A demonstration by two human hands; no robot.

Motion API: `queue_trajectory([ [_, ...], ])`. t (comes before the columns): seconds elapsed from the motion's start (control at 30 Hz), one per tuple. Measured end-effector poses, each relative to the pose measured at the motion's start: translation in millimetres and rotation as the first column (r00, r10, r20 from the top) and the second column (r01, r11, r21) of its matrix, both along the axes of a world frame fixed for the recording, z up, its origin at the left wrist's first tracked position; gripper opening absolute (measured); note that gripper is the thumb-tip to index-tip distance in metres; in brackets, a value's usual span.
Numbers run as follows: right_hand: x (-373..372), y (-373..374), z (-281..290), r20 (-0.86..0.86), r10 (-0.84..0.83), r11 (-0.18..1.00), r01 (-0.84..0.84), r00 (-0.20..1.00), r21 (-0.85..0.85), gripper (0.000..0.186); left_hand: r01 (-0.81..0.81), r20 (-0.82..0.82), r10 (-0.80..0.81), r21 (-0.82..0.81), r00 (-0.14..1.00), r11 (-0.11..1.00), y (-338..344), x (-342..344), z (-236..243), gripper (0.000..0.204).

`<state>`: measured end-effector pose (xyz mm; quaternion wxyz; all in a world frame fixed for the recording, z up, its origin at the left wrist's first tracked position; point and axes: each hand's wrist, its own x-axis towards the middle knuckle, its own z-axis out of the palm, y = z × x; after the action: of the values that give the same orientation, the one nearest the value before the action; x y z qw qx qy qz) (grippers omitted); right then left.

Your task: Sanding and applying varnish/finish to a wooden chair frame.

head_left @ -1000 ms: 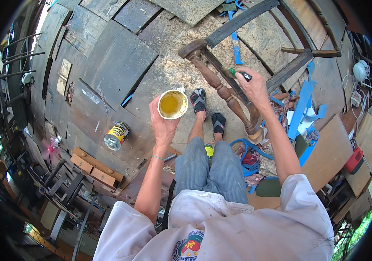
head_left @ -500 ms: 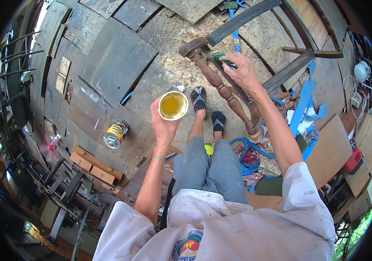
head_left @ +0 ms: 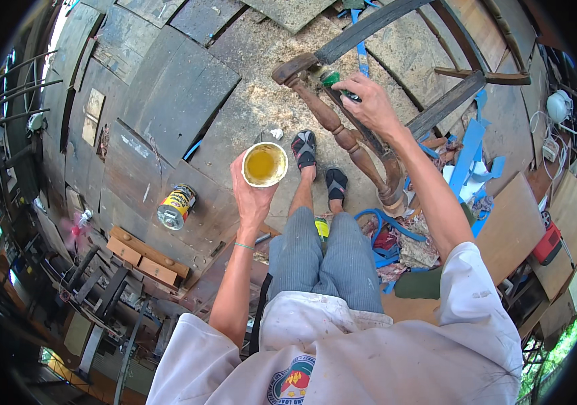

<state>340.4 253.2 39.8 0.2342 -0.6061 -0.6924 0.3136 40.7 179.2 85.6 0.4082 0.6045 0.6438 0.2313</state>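
My left hand (head_left: 253, 196) is wrapped round a white cup (head_left: 283, 177) holding yellowish-brown liquid, held out over the floor left of my feet. In my right hand (head_left: 371, 106) is a paintbrush with a green handle (head_left: 332, 79). Its bristle end lies close to the top of a turned wooden leg (head_left: 329, 119) of a chair frame; whether they touch I cannot tell. That leg is reddish brown, while the frame's rails (head_left: 369, 28) look dark and weathered.
A yellow-and-black can (head_left: 177, 207) stands on boards at left. Blue strips (head_left: 467, 156) and scraps lie right of my legs. Sawdust covers part of the floor (head_left: 268, 88). A red tool (head_left: 549, 241) rests on boards at far right; a pink fan (head_left: 74, 231) is at far left.
The brush and my right hand have shifted slightly left and down relative to the chair leg's top. My left hand still holds the cup in nearly the same place.
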Motion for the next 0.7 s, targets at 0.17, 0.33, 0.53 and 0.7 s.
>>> queue_trajectory([
  [0.17, 34.6, -42.0, 20.7, 0.029, 0.003, 0.994, 0.000, 1.000, -0.111, 0.022, 0.007, 0.006, -0.007, -0.032, 1.000, 0.999, -4.6, -2.2, -4.0, 0.059],
  [0.33, 67.7, -89.2, 50.8, 0.155, 0.143, 0.892, -0.059, 0.978, -0.449, 0.023, 0.020, 0.022, -0.018, -0.090, 1.000, 0.996, -8.2, -1.0, -9.0, 0.069],
  [0.53, 75.1, -65.1, 80.0, 0.141, -0.037, 0.879, 0.099, 0.989, -0.466, 0.024, 0.000, 0.046, 0.005, -0.109, 0.999, 0.994, -11.8, -1.3, -11.3, 0.069],
  [0.7, 54.8, -68.8, 54.1, 0.273, 0.259, 0.794, -0.043, 0.927, -0.607, 0.024, 0.022, 0.051, -0.016, -0.129, 0.999, 0.991, -12.3, 1.5, -9.2, 0.068],
])
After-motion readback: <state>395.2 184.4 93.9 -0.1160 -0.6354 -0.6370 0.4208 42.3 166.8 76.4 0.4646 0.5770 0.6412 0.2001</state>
